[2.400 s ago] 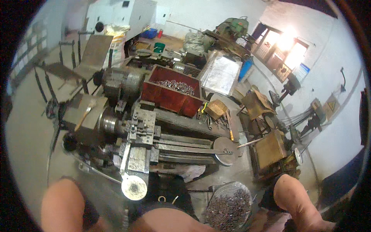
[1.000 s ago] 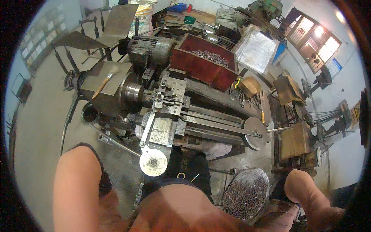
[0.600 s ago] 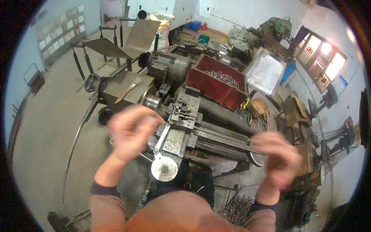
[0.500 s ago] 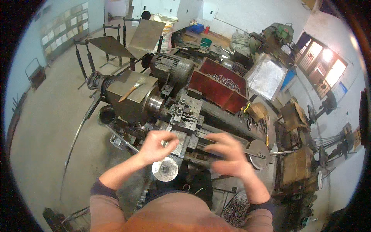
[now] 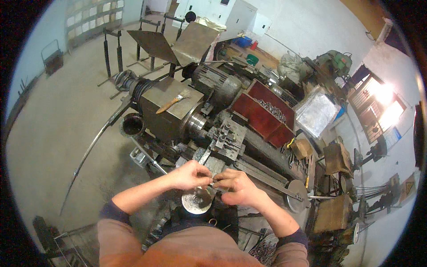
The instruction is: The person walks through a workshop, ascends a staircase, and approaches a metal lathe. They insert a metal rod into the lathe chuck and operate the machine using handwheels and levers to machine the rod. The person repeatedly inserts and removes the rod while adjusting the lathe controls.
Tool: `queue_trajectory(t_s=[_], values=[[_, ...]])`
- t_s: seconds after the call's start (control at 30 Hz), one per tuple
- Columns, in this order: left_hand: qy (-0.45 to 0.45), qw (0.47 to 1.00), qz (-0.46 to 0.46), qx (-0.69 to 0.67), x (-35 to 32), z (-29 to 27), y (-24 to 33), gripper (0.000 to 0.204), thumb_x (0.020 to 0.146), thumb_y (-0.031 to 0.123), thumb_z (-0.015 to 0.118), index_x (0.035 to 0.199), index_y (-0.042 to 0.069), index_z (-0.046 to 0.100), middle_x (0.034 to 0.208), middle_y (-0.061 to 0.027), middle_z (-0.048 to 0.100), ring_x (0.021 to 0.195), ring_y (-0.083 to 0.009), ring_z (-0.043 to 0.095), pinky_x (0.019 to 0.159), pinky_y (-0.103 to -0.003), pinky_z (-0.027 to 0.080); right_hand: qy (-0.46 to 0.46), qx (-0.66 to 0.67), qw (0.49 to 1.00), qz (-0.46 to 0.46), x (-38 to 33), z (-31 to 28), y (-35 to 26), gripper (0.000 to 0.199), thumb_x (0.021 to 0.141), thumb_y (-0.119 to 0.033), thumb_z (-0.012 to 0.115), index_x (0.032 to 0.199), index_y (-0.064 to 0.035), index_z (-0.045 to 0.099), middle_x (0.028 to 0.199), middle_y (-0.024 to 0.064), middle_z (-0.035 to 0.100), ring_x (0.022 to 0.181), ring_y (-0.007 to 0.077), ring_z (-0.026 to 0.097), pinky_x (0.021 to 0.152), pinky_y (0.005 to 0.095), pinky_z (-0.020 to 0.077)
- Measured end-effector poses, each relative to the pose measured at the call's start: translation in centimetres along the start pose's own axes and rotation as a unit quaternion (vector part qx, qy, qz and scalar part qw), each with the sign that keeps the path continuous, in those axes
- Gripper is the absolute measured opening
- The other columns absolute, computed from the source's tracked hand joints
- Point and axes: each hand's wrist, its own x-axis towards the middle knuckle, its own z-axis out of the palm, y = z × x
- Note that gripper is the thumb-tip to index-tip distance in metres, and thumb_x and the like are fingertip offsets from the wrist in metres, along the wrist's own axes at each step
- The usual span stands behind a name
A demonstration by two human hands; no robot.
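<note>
Hands close together over an old lathe

Fingers of the left hand (image 5: 189,174) and the right hand (image 5: 235,187) met above the lathe (image 5: 209,133), just over its round handwheel (image 5: 197,201). Both hands pinched one small thin metal piece (image 5: 211,181) between them. It was too small to tell what it was.

That tiny piece could have slipped, I think, because only fingertips held it. It would have dropped into the dark gap by the handwheel and been hard to find. Sharp machine edges sat just beside the knuckles too.

Far to the right, a red bin (image 5: 262,113) held a heap of small grey metal bits. On the left, a dark round pot (image 5: 132,125) looked empty inside. A brush (image 5: 173,102) lay on top of the machine.
</note>
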Motion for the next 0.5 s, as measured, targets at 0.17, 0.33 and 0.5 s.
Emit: queue_trajectory(t_s=[0.17, 0.33, 0.5], values=[[0.017, 1.0, -0.002, -0.024, -0.3, -2.9, 0.3, 0.016, 0.079, 0.013, 0.054, 0.082, -0.002, 0.059, 0.068, -0.0047, 0.061, 0.066, -0.0082, 0.057, 0.062, -0.022, 0.045, -0.005, 0.037, 0.999, -0.006, 3.2, -0.5, 1.9, 0.032, 0.052, -0.01, 0.054, 0.082, -0.0037, 0.062, 0.091, 0.0118, 0.058, 0.079, 0.028, 0.053, 0.069, 0.0346, 0.0443], [0.215, 0.9, 0.025, 0.377, -5.4, -9.8, 0.6, 0.035, 0.074, 0.025, 0.056, 0.102, 0.005, 0.051, 0.078, -0.0147, 0.059, 0.07, -0.0282, 0.058, 0.061, -0.037, 0.046, 0.043, -0.13, 0.99, 0.024, 7.3, -1.1, 7.3, 0.029, 0.052, -0.012, 0.056, 0.079, -0.005, 0.063, 0.092, 0.0107, 0.059, 0.085, 0.0271, 0.053, 0.073, 0.0346, 0.0446], [0.373, 0.724, -0.23, 0.533, -15.2, -16.8, -1.0, 0.039, 0.07, 0.018, 0.059, 0.105, 0.006, 0.049, 0.081, -0.0186, 0.057, 0.076, -0.034, 0.055, 0.065, -0.042, 0.044, 0.003, -0.26, 0.947, 0.189, 10.2, 0.3, 14.6, 0.027, 0.051, -0.021, 0.057, 0.074, -0.0083, 0.065, 0.083, 0.0121, 0.06, 0.083, 0.0303, 0.052, 0.073, 0.0366, 0.0444]])
